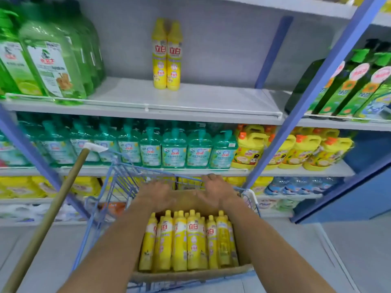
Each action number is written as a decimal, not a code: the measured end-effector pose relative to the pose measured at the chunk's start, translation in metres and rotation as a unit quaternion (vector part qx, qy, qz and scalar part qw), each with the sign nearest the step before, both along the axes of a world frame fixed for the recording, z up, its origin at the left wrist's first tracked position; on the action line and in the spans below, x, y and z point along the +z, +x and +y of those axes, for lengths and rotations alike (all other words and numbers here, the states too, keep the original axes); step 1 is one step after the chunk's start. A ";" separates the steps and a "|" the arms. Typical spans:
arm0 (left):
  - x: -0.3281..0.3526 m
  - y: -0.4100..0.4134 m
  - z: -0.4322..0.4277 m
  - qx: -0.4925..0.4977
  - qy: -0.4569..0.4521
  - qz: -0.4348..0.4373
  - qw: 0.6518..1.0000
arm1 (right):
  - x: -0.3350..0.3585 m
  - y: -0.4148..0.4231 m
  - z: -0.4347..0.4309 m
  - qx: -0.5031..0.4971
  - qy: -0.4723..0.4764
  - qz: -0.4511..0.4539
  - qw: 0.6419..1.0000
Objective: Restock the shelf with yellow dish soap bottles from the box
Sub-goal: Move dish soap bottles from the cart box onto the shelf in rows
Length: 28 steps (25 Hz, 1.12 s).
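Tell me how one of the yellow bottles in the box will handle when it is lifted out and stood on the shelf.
Likely tippy: the pair on the shelf is tall and narrow with small bases. Probably fairly heavy for its size, since the yellow bottles in the box look full. The smooth plastic may be slippery.

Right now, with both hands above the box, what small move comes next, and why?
Probably draw the left hand and right hand back and down to grip bottles in the box: both hands look empty, the box is full, and only two yellow bottles stand on the shelf.
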State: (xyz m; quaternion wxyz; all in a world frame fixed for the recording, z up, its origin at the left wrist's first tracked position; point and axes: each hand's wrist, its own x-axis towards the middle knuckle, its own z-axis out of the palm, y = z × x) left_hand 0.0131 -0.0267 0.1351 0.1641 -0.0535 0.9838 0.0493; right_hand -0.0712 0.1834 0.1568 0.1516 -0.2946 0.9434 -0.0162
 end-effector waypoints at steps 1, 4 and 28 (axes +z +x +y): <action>-0.014 0.002 0.003 0.008 0.001 -0.019 1.000 | -0.017 0.001 0.002 0.001 0.006 -0.014 1.000; -0.062 0.004 0.014 0.029 0.014 -0.082 0.996 | -0.071 0.004 0.011 -0.007 0.027 -0.086 0.996; -0.309 -0.048 -0.001 0.168 0.146 -0.172 0.960 | -0.309 -0.037 -0.018 -0.157 -0.003 -0.219 0.963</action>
